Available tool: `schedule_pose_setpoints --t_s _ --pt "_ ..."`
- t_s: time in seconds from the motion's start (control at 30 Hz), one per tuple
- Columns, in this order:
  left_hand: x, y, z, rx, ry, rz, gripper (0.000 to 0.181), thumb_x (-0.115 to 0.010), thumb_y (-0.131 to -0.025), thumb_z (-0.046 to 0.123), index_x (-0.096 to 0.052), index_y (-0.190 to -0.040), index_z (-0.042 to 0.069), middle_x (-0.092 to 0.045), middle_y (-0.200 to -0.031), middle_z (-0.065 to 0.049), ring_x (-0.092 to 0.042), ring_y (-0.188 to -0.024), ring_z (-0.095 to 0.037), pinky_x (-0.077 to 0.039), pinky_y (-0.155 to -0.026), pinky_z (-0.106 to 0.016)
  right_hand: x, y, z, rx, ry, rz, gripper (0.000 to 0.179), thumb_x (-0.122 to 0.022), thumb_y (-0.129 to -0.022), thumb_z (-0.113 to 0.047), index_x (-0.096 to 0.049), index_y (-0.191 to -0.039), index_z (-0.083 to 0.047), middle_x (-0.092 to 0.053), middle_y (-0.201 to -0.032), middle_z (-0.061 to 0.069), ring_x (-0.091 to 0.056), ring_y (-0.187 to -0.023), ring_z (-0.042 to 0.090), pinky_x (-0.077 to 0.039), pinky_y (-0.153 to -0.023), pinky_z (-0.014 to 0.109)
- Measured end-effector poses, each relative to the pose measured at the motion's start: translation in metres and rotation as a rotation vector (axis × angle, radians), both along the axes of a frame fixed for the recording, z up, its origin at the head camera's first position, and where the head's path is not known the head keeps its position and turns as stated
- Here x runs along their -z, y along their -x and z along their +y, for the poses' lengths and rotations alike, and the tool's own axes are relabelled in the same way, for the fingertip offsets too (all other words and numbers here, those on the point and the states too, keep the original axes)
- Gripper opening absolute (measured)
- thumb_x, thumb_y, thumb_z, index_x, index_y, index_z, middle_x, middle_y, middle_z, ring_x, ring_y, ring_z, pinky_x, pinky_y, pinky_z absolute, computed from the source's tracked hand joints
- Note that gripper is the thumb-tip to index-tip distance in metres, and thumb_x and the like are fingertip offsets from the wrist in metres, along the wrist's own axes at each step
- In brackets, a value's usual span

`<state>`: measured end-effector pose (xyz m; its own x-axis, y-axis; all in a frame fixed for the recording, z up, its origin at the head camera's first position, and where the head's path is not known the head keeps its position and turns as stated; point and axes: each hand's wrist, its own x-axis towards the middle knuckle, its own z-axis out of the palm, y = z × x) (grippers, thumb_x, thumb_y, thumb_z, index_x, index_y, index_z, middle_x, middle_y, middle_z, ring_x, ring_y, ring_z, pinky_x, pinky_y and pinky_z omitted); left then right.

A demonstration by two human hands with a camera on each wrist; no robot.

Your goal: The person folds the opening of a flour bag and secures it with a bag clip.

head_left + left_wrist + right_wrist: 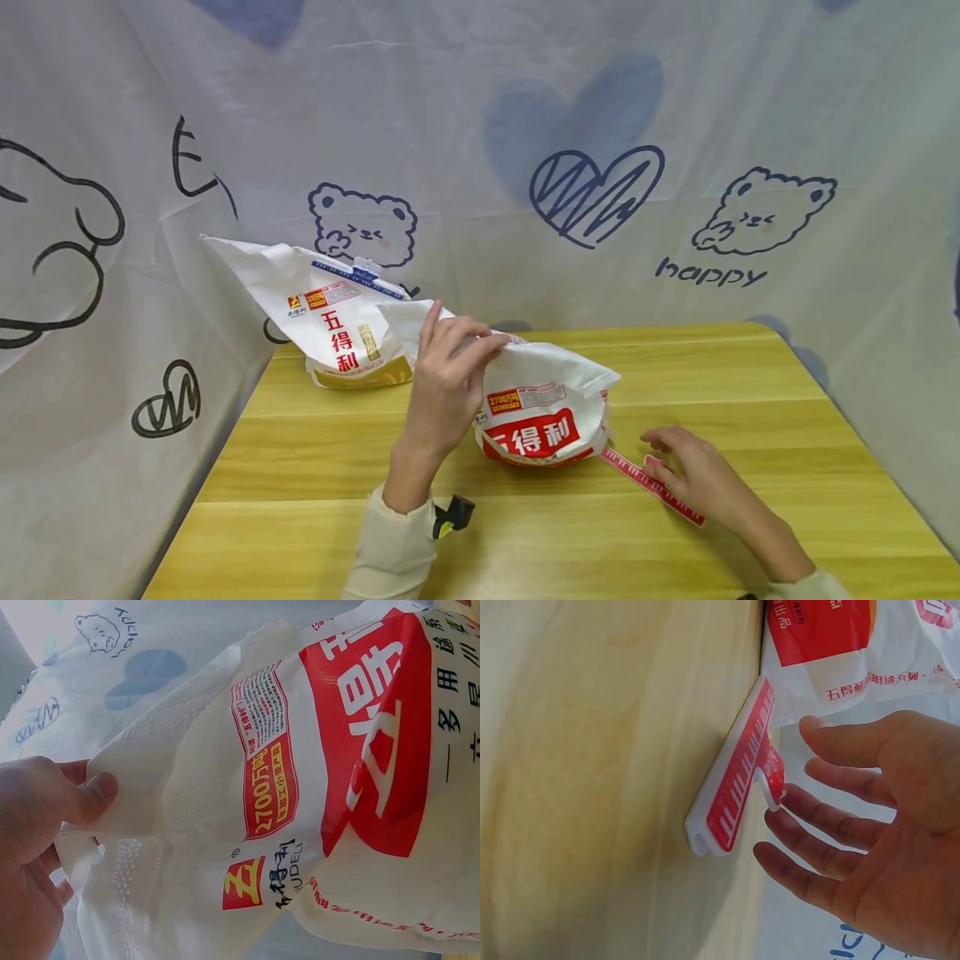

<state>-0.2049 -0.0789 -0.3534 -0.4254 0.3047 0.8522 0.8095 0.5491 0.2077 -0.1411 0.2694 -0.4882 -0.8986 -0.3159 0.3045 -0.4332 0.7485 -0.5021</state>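
My left hand point(447, 379) pinches the gathered top edge of a white flour bag point(543, 379) with a red label. In the left wrist view the thumb presses the bag's folded rim point(124, 791) against the fingers. A red and white bag clip point(739, 772) lies on the table beside the bag, its long bar pointing toward the bag's base. My right hand point(701, 471) hovers over the clip with fingers spread and slightly bent. In the right wrist view its fingertips point(776, 821) are close to the clip's handle; contact is hard to tell.
Behind and to the left stands a second white flour bag point(352, 333), closed near its top by a blue clip point(360, 277). Both bags stand on a wooden table point(300, 517). A pale cloth point(465, 125) with bear and heart drawings hangs around the table's back and sides.
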Motion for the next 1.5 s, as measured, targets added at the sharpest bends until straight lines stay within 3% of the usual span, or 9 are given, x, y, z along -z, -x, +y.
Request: schedule_pose_setpoints --t_s 0.3,0.63,1.0,1.23,1.5 --pt "-0.0003 0.0008 0.0 -0.001 0.003 0.005 0.015 -0.075 -0.091 -0.001 -0.078 -0.105 0.005 -0.068 -0.101 -0.008 -0.063 -0.104 -0.027 -0.022 -0.122 -0.057 0.0069 -0.0001 0.0019 0.005 -0.061 -0.034 0.031 -0.082 -0.086 -0.007 -0.069 -0.114 0.0 -0.069 -0.103 0.006 -0.07 -0.09 0.024 -0.06 -0.072 0.035" --pt "-0.0015 0.0007 -0.0008 -0.005 0.007 0.008 0.015 -0.074 -0.091 -0.001 -0.078 -0.104 0.005 -0.068 -0.101 -0.008 -0.063 -0.104 -0.027 -0.023 -0.122 -0.058 0.0071 -0.0012 -0.0007 0.069 -0.151 -0.096 0.042 -0.089 -0.08 -0.024 -0.072 -0.111 -0.002 -0.066 -0.099 0.001 -0.06 -0.082 0.011 -0.055 -0.068 0.032" --pt "-0.0001 0.0017 -0.0012 0.007 -0.01 0.009 0.016 -0.075 -0.09 -0.001 -0.078 -0.104 0.006 -0.068 -0.1 -0.007 -0.063 -0.103 -0.027 -0.024 -0.121 -0.059 0.0035 -0.0001 -0.0025 0.067 -0.206 -0.133 0.045 -0.091 -0.077 -0.028 -0.072 -0.107 -0.001 -0.059 -0.089 -0.003 -0.05 -0.075 0.009 -0.05 -0.065 0.031" --pt "0.0007 0.0021 -0.0009 0.005 -0.014 0.006 0.016 -0.076 -0.089 -0.001 -0.078 -0.104 0.006 -0.068 -0.1 -0.007 -0.063 -0.103 -0.027 -0.024 -0.121 -0.059 0.0026 -0.0017 -0.0013 0.09 -0.189 -0.14 0.037 -0.089 -0.08 -0.022 -0.072 -0.106 -0.003 -0.056 -0.086 -0.005 -0.048 -0.072 0.008 -0.048 -0.061 0.028" --pt "0.0 0.0012 -0.0009 0.007 -0.018 0.0 0.016 -0.076 -0.09 0.0 -0.078 -0.104 0.006 -0.068 -0.101 -0.007 -0.063 -0.104 -0.027 -0.022 -0.123 -0.056 0.0039 -0.0031 0.0034 0.117 -0.18 -0.085 0.024 -0.083 -0.085 -0.009 -0.071 -0.105 -0.004 -0.06 -0.087 -0.004 -0.048 -0.071 0.008 -0.048 -0.062 0.03"
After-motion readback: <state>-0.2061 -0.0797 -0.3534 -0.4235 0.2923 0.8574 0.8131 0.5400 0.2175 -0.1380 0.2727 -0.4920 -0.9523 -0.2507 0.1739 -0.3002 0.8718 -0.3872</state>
